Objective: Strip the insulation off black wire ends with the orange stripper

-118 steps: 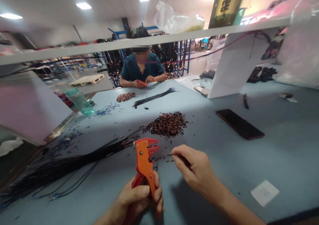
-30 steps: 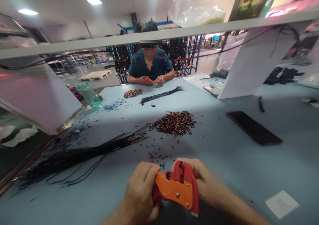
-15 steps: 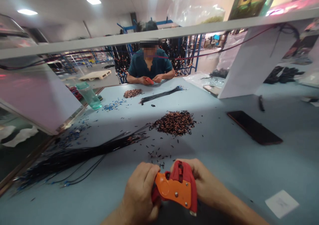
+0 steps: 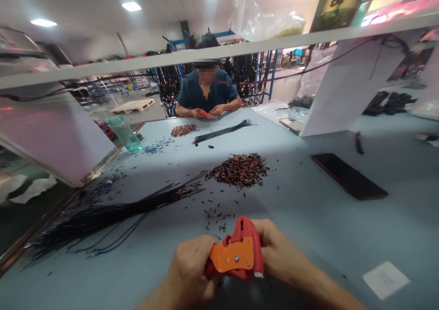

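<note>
My left hand (image 4: 192, 269) is closed around the handles of a red and orange wire stripper (image 4: 236, 253), held above the near edge of the table. My right hand (image 4: 272, 250) is curled at the tool's head, its fingertips hidden behind the red jaw. A thin dark strand shows just below that hand; whether it is held there I cannot tell. Beyond the tool lie loose short black bits and a pile of cut black and copper-coloured wire ends (image 4: 240, 169). To the left stretches a bundle of long black wires (image 4: 126, 214) with blue tips at its near end.
Across the table a person (image 4: 207, 93) holds a red tool. A phone (image 4: 350, 176) and a white paper square (image 4: 386, 279) lie at right. At left stands a green bottle (image 4: 125, 134). A white shelf (image 4: 164, 58) crosses above the table, with side panels.
The wire stripper has turned slightly and shifted a little left in my hands. Its handles look closer together. The wire bundle and the pile stay in place.
</note>
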Available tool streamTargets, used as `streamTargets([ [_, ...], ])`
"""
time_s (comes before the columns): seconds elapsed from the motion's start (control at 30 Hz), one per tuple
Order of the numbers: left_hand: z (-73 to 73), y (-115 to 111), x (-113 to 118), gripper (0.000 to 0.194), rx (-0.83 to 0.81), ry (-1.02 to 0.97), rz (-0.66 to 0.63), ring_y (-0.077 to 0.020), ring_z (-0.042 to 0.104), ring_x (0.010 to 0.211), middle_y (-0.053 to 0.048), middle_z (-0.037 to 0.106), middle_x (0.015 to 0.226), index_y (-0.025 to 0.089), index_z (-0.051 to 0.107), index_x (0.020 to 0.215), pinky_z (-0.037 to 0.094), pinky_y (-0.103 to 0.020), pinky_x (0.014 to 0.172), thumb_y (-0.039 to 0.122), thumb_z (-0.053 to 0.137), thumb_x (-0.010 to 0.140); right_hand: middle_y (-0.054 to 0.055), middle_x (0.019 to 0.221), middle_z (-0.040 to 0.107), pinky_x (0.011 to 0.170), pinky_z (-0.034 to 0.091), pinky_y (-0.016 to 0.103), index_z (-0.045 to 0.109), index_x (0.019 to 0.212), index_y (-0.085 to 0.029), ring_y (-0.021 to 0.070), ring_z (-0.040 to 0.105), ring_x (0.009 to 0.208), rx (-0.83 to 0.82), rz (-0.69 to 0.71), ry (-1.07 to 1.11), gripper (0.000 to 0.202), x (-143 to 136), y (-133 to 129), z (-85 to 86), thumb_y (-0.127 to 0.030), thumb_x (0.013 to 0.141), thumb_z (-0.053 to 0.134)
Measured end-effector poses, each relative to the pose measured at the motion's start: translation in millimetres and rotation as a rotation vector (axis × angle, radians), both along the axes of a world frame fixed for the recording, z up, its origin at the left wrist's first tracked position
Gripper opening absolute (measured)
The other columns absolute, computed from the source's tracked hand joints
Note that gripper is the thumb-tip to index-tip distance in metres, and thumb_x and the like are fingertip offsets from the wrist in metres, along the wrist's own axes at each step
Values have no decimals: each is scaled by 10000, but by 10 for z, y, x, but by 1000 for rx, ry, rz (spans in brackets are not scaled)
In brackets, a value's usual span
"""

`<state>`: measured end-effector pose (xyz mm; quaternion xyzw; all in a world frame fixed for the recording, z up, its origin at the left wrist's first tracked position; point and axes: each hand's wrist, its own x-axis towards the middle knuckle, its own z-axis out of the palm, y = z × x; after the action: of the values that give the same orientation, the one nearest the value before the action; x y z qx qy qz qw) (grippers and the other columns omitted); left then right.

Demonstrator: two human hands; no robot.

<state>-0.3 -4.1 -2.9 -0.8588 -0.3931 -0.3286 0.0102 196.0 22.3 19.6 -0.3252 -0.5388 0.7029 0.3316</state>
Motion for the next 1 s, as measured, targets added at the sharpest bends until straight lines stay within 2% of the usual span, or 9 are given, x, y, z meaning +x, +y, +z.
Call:
streamTargets([
  [0.13,-3,7,6,190,-11,-29,-17,-108,440,369,41,490,482,239,409,699,278,-262,419,211,490,868,-50,597,548,534,374,186,579,634,-162,74,460,548,-20,15,54,97,-15,9,-24,-128,722,604],
  [0.27,28,38,-14,122,-91,-102,-17,-111,462,417,27,533,540,224,475,744,320,-244,446,235,506,861,-38,630,558,546,368,199,588,677,-160,80,458,559,9,23,49,134,3,45,-35,-236,773,644],
  [0.33,59,54,-46,98,-200,-191,-17,-110,468,467,20,547,594,214,505,776,350,-230,471,253,523,864,-32,624,563,556,386,211,594,721,-163,92,474,561,27,8,-1,148,27,70,-18,-287,791,636],
  [0.43,98,64,-95,140,-554,-424,-27,-111,456,526,22,512,622,198,531,792,379,-224,511,294,537,893,-24,633,564,566,409,221,581,756,-172,105,485,576,70,-93,-94,147,68,109,16,-308,797,617],
  [0.5,114,64,-108,171,-860,-701,-90,-128,497,581,11,521,651,180,564,846,420,-247,567,345,555,891,-14,671,570,566,416,224,580,770,-175,109,488,588,103,-161,-131,147,92,129,26,-317,800,604],
  [0.6,128,79,-103,221,-1319,-1133,-262,-163,560,624,-10,548,689,151,597,896,470,-318,637,363,599,832,-16,675,568,526,386,223,583,806,-176,97,463,529,121,-192,-184,154,116,147,14,-329,816,571],
  [0.73,124,136,-142,306,-1708,-1394,-508,-167,586,601,-24,548,677,95,647,905,492,-360,678,377,561,822,-37,589,519,515,339,230,587,812,-178,104,422,505,183,-230,-281,141,146,164,-14,-303,835,525],
  [0.83,120,174,-211,385,-1788,-1480,-654,-148,570,579,-24,533,677,68,664,944,506,-353,673,396,477,873,-36,566,508,559,351,243,585,794,-182,123,448,549,269,-269,-383,135,173,178,-12,-271,848,499],
  [1.0,128,171,-234,406,-1750,-1471,-797,-144,572,575,-20,524,677,62,664,975,523,-340,654,395,447,893,-18,608,554,573,354,246,558,775,-191,129,475,573,372,-318,-503,133,174,182,16,-221,857,458],
])
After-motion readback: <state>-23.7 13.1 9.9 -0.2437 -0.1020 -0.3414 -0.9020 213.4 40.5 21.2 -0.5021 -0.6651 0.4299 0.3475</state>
